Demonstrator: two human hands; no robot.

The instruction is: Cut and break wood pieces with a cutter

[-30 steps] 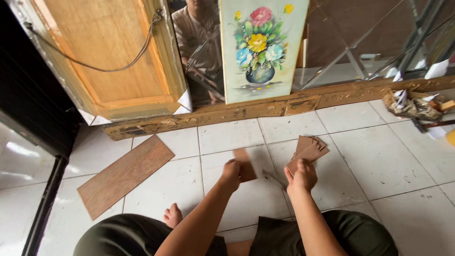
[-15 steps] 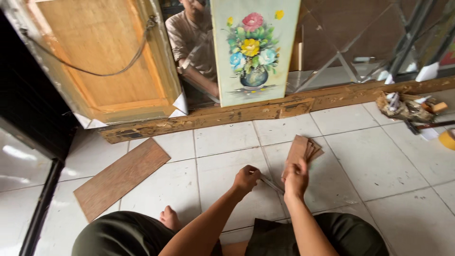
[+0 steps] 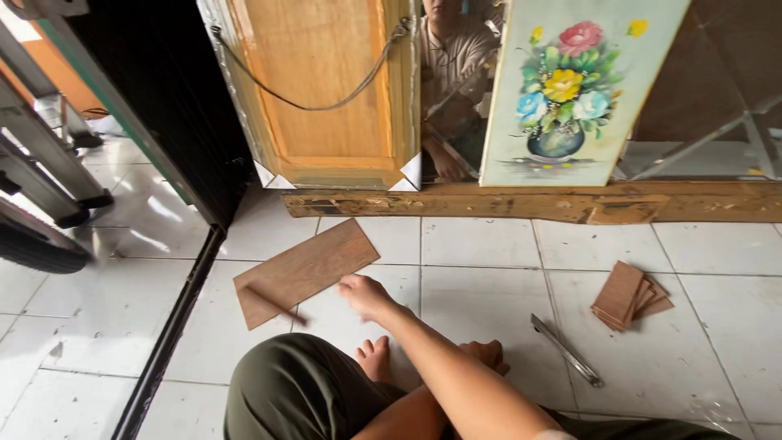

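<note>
**Q:** What is nearest the camera?

**A:** A person sits cross-legged on a white tiled floor [image 3: 481, 244] in olive trousers, with one bare foot [image 3: 375, 357] tucked in. A forearm crosses the lap towards the left. From its angle I judge it to be the right arm.

**Q:** What is that hand doing?

**A:** The right hand [image 3: 368, 295] is at the near corner of a long wood-look plank [image 3: 303, 273] that lies flat and at a slant on the tiles. Its grip is loose, with the fingers slightly curled and nothing in them. It seems to be reaching for the plank. Taking hold would call for the fingers to get under the thin edge, since the plank lies flush with the floor.

**Q:** And the other hand?

**A:** The left hand [image 3: 486, 355] rests low beside the foot, half hidden by the forearm. I cannot tell whether its grip is closed or holds anything.

**Q:** What else is on the floor?

**A:** A slim metal cutter [image 3: 568, 350] lies to the right. A small stack of cut brown pieces [image 3: 629, 293] lies beyond it, well apart from the plank.

**Q:** And further back?

**A:** A rough wooden beam [image 3: 521, 202] runs along the floor. Above it lean the back of a framed panel with a hanging cord [image 3: 326, 81], a mirror [image 3: 452, 81] reflecting a person's shirt, and a painting of flowers in a vase [image 3: 570, 90]. Ladder legs [image 3: 49, 163] and part of a tyre [image 3: 32, 248] are cut off at the left edge.
</note>
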